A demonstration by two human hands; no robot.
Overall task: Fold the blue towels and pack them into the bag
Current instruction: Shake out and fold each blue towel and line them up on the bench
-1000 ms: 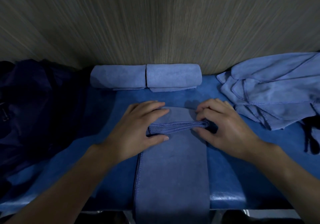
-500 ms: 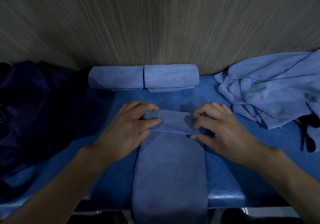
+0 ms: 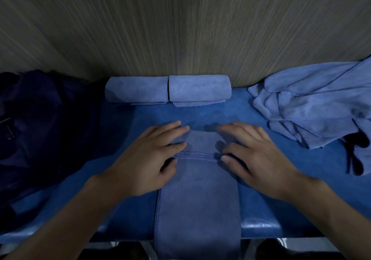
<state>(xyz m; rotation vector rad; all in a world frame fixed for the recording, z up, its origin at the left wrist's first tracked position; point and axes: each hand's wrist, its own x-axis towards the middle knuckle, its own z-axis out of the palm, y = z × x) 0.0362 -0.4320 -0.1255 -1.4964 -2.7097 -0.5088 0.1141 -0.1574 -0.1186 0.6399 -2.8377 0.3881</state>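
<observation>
The turned-over far end of the long blue microfibre towel strip (image 3: 198, 199) is wider than it was a second ago. Then it was a narrow lip pinched between fingers and thumbs; now it is a flat flap with its stitched hem facing the person. I judge the first turn of a roll is laid, with most of the strip left to roll.

The left hand (image 3: 144, 159) and right hand (image 3: 257, 159) rest palm-down on that flap, one at each side edge. The fingers are spread and fairly straight, pressing the cloth, with the thumbs at the hem. Whether the thumbs reach under the fold I cannot tell, and the right fingertips are blurred.

Beyond the strip lie two rolled blue towels (image 3: 198, 88). To its right is a loose heap of blue towels (image 3: 313, 103), to its left the dark navy bag (image 3: 40, 123). The strip's near end hangs off the bench edge.
</observation>
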